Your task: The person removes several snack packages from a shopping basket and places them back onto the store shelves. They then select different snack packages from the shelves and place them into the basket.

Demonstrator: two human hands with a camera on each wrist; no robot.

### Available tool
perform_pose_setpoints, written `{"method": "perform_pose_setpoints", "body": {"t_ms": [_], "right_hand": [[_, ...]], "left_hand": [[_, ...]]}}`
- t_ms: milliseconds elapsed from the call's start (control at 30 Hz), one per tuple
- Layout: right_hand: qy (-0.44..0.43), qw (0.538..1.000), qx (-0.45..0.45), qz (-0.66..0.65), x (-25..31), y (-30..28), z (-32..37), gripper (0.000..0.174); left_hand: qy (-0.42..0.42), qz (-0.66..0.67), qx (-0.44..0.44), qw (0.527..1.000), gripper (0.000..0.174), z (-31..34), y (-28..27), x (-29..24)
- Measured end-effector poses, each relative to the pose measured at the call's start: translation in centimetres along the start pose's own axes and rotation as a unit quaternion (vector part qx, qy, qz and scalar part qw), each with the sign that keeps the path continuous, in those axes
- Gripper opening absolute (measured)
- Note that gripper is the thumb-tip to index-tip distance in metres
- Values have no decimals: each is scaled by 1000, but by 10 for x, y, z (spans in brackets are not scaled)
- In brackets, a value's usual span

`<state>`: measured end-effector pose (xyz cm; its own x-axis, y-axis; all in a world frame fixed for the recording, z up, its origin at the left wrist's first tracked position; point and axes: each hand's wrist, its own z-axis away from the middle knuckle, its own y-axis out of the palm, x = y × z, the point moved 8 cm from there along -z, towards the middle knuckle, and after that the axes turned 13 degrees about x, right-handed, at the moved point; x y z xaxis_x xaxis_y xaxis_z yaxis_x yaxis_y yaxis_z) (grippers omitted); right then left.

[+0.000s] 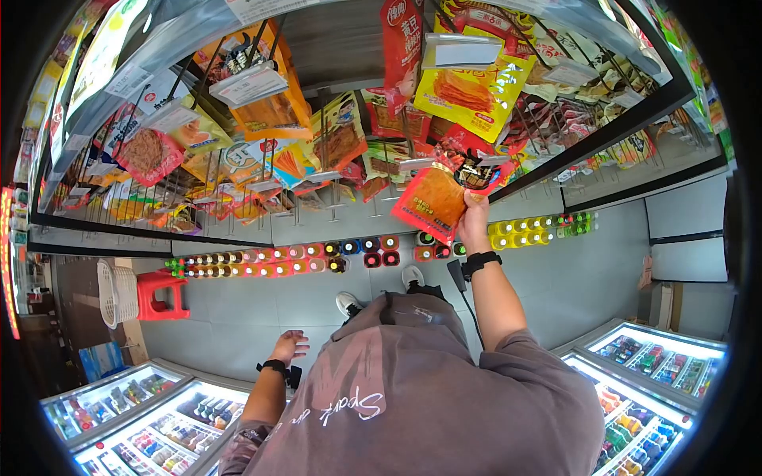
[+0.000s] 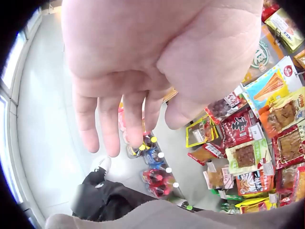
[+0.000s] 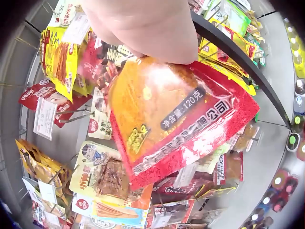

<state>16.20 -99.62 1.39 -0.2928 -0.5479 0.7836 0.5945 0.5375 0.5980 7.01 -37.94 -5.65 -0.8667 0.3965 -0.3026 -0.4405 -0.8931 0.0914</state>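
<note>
A red and orange snack packet (image 1: 432,202) is pinched in my right hand (image 1: 475,218), held up before the hanging racks. In the right wrist view the thumb side of the hand (image 3: 147,28) covers the top edge of the packet (image 3: 171,109), whose lower corners flare out. Behind it, other packets such as a yellow one (image 3: 61,59) hang on hooks. My left hand (image 1: 291,347) hangs low beside the body, holding nothing; the left wrist view shows its palm and loosely extended fingers (image 2: 162,62).
Racks of hanging packets (image 1: 333,135) span the top. Rows of bottles (image 1: 270,260) stand on the floor below. A red stool (image 1: 163,295) and white basket (image 1: 117,293) are at the left. Lit drink coolers (image 1: 171,428) flank the body. A black bar (image 3: 248,67) edges the rack.
</note>
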Motion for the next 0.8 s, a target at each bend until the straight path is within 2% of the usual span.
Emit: {"method": "perform_pose_setpoints", "body": {"t_ms": [67, 200, 267, 300, 367, 400, 467, 500, 533, 600, 633, 667, 733, 767, 800], "right_hand": [[-30, 999, -3, 45, 2, -7, -10, 29], [-88, 986, -10, 139, 4, -14, -51, 26], [-152, 964, -27, 214, -1, -31, -90, 26], [-149, 965, -25, 213, -3, -33, -105, 26], [-50, 948, -76, 305, -17, -45, -136, 25], [-46, 949, -71, 304, -22, -49, -156, 25], [-157, 893, -64, 417, -20, -54, -193, 39], [-255, 696, -29, 670, -10, -18, -189, 48], [-251, 700, -21, 668, -12, -16, -189, 48], [-63, 712, -34, 698, 13, 10, -168, 55], [-47, 759, -98, 642, -5, -19, -179, 60], [-46, 760, -91, 642, -7, -10, -174, 60], [-86, 815, -133, 557, 4, 7, -133, 59], [-125, 827, -34, 547, 2, 24, -125, 57], [-123, 828, -27, 547, -4, 26, -127, 57]], "left_hand": [[1, 1, -4, 1000, 28, -1, 2, -4], [15, -2, -11, 1000, 27, 6, 6, -16], [14, 3, -15, 1000, 27, 7, 7, -16], [18, -1, -18, 1000, 27, 9, 8, -17], [21, -1, -25, 999, 27, 15, 11, -18], [21, 4, -28, 999, 28, 19, 14, -18], [20, 15, -38, 999, 28, 28, 21, -16], [22, 19, -43, 999, 28, 33, 25, -15], [24, 23, -48, 998, 28, 38, 29, -13], [18, 35, -56, 998, 29, 40, 32, 1], [17, 41, -57, 997, 29, 39, 36, 6], [17, 48, -61, 997, 29, 40, 40, 10], [2, 58, -66, 996, 31, 45, 48, 20], [1, 65, -70, 995, 31, 46, 50, 24], [-1, 66, -70, 995, 31, 47, 53, 28]]}}
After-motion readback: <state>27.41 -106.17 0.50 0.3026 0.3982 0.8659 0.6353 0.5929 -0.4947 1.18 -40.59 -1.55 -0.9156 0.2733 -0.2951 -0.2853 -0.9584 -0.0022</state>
